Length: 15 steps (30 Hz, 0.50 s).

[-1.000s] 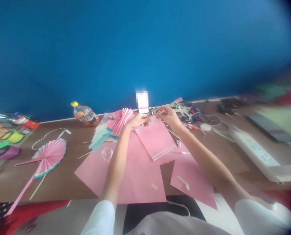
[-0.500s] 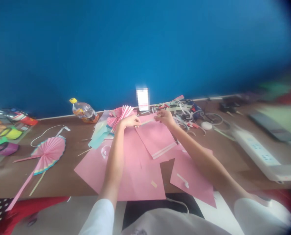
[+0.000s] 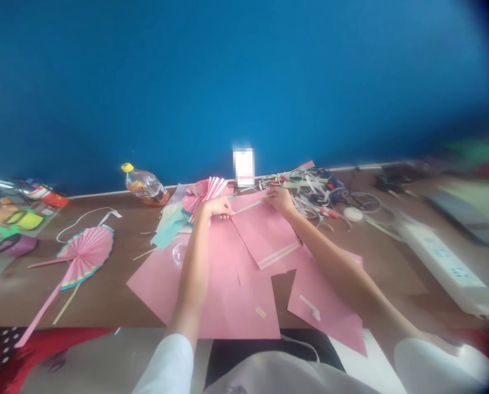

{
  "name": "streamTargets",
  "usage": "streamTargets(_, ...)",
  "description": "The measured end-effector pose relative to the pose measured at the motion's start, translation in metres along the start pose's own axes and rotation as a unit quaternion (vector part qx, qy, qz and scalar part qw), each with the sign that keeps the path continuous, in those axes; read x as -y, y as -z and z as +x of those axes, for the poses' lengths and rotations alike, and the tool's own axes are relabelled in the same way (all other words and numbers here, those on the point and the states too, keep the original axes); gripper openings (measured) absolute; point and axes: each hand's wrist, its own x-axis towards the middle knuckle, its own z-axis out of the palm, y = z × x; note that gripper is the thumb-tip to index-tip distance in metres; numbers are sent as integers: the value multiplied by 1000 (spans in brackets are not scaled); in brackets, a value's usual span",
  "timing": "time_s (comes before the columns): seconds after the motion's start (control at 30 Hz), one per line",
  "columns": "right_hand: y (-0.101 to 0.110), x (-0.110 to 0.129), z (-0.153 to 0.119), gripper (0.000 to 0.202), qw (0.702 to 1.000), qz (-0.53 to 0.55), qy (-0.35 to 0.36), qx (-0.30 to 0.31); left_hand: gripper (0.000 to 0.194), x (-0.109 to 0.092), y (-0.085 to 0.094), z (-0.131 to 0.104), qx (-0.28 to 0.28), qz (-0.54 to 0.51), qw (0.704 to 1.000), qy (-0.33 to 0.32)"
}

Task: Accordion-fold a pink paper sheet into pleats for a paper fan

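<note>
A sheet of pink paper [image 3: 266,232] lies at an angle on larger pink sheets, with white stripes along its near edge. A narrow pale strip [image 3: 249,207], which looks like tape, runs along its far edge. At the strip's left end, by the paper's corner, my left hand [image 3: 218,208] is closed with the fingertips pinched. My right hand [image 3: 280,200] has its fingers bent together over the strip's right end and the far right corner of the paper. Whether the fingertips grip the strip alone or the paper with it is hidden.
A pleated pink fan [image 3: 88,253] lies left, another folded pink piece [image 3: 205,194] behind my left hand. A drink bottle [image 3: 145,187] stands near the blue wall. Paper scraps and cables [image 3: 316,189] are heaped back right; a power strip [image 3: 445,262] lies at right.
The strip now shows flatter along the sheet's far edge. Both hands stay near its ends, with small finger shifts. The whole view has moved slightly.
</note>
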Motion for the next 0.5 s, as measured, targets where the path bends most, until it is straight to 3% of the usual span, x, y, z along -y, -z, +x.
streamTargets(0.23,-1,-9,2,22,999,-37,-21,8,11,10,-3,9,8,-12,1000,24)
streamTargets(0.5,-4,-14,1,22,985,-166,37,-24,8,5,-8,8,32,-2,998,50)
